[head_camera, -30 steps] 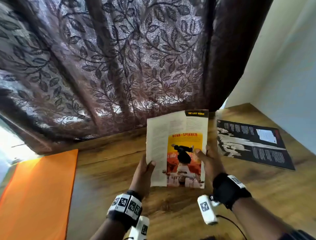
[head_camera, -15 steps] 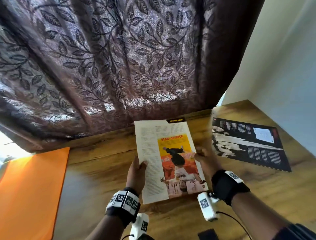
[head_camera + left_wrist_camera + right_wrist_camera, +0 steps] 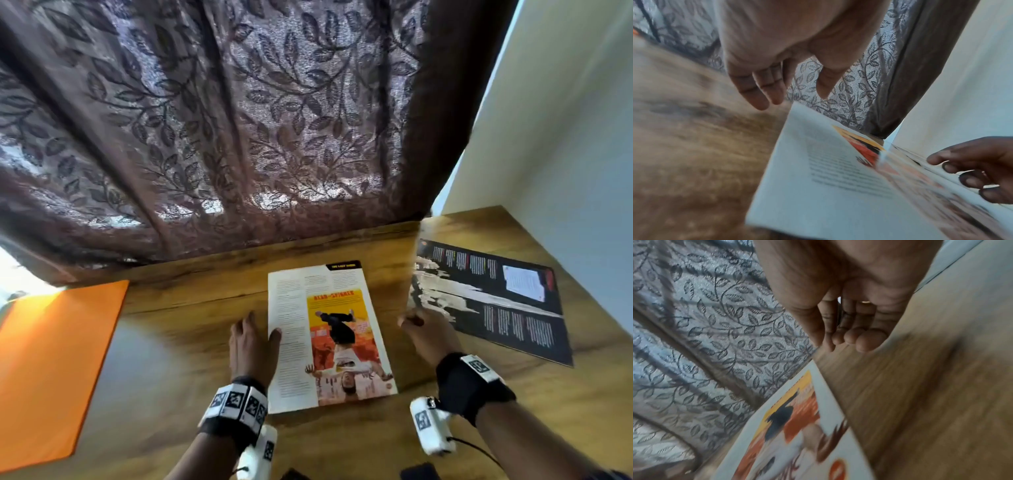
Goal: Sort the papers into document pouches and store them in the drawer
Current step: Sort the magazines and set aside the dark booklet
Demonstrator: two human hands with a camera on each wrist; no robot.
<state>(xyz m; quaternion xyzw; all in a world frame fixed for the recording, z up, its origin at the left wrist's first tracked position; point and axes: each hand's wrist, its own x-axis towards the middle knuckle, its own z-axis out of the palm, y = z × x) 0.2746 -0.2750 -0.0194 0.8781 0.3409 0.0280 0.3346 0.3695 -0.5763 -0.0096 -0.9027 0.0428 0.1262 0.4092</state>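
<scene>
Printed page: a white magazine sheet with an orange-and-yellow picture panel (image 3: 329, 332) lies flat on the brown wood-grain tabletop (image 3: 191, 329), between the two hands.
Left hand: the left hand (image 3: 251, 346) lies just beside the sheet's left edge, fingers straight and relaxed, thumb tip touching the paper; it grips nothing.
Right hand: the right hand (image 3: 426, 337) hovers apart from the sheet's right edge, fingers loosely curled with nothing in them.
Second paper: a black sheet with white text columns and a pale streaked image (image 3: 489, 298) lies on the table to the right; its near left corner sits close to the right hand's fingertips, whether touching I cannot tell.
Pouch: a flat orange document pouch (image 3: 51, 363) rests at the far left, well apart from both papers and cut off by the frame edge.
Backdrop: a brown leaf-patterned curtain (image 3: 219, 130) hangs behind the table; a pale wall (image 3: 565, 130) stands on the right.
Hard to make out: both wrist views are motion-blurred, so the sheet's small print is unreadable.
Cut off: two dark items at the bottom edge of the head view cannot be identified.
</scene>
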